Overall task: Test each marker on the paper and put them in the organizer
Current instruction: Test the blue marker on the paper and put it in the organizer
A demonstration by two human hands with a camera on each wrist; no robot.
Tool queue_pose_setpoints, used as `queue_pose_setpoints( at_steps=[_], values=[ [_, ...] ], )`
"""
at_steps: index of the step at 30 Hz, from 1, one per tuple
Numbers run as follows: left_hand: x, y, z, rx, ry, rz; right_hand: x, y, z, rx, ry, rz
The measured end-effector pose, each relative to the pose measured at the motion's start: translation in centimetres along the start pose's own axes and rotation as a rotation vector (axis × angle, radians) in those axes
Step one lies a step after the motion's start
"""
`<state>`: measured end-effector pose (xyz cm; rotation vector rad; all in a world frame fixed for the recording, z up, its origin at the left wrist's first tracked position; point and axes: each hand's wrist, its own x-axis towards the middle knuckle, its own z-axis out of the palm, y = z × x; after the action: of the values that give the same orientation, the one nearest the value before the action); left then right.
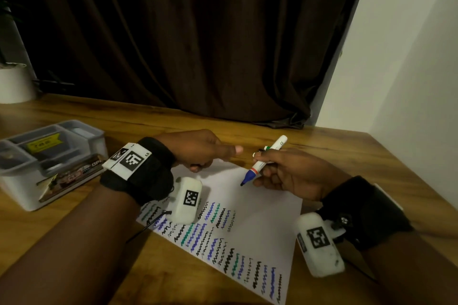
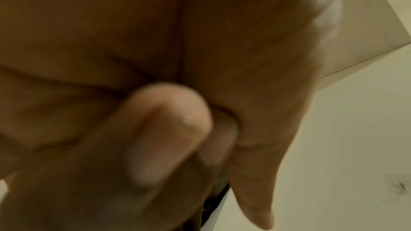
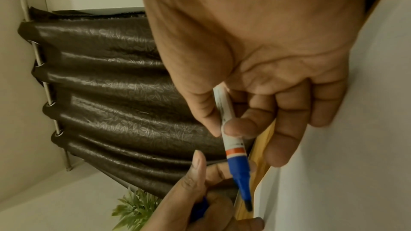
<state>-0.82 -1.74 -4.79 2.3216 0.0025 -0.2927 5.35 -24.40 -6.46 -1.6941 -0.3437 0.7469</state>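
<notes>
My right hand (image 1: 265,168) grips an uncapped blue marker (image 1: 262,161) with a white barrel, slanted with its tip just above the white paper (image 1: 267,208). The right wrist view shows the fingers (image 3: 242,127) pinching the marker (image 3: 235,155) mid-barrel, tip down. My left hand (image 1: 210,156) hovers left of the tip with fingers curled and thumb out. It holds the blue cap (image 3: 200,206), which is hidden in the head view. The left wrist view shows only a blurred palm and curled fingers (image 2: 173,126). The grey-white organizer (image 1: 81,131) stands at the table's left. Several squiggle rows cover the paper's near half.
A printed packet (image 1: 71,176) leans on the organizer's front. A white plant pot (image 1: 14,84) stands at the far left corner. A dark curtain (image 1: 198,32) hangs behind the wooden table (image 1: 347,156), and a white wall runs along its right edge.
</notes>
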Motion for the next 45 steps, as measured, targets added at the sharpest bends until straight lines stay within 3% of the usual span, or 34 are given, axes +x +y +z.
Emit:
queue_pose_setpoints(
  at_steps=[5,11,18,21,26,30,41,45],
  values=[
    [0.5,-0.3,0.8,0.115,0.020,0.004,-0.1,0.0,0.3,-0.021,0.013,-0.045],
    [0.4,0.1,0.1,0.040,0.093,0.035,-0.1,-0.1,0.3,-0.016,0.047,-0.068],
    [-0.1,0.2,-0.2,0.044,-0.042,-0.009,-0.2,-0.3,0.2,0.094,-0.037,-0.148],
    [0.0,0.2,0.1,0.059,-0.011,-0.004,-0.1,0.1,0.4,0.151,-0.095,-0.142],
    [0.2,0.2,0.0,0.079,0.060,0.018,0.2,0.3,0.7,0.103,-0.032,-0.162],
    [0.1,0.0,-0.6,0.053,0.024,-0.026,-0.1,0.1,0.7,0.090,-0.006,-0.182],
    [0.1,-0.3,-0.6,0.119,-0.014,-0.070,-1.7,-0.7,0.8,-0.498,-0.144,-0.339],
    [0.0,-0.1,-0.3,0.097,-0.024,-0.061,-2.3,-0.5,1.0,-0.518,-0.190,-0.384]
  ],
)
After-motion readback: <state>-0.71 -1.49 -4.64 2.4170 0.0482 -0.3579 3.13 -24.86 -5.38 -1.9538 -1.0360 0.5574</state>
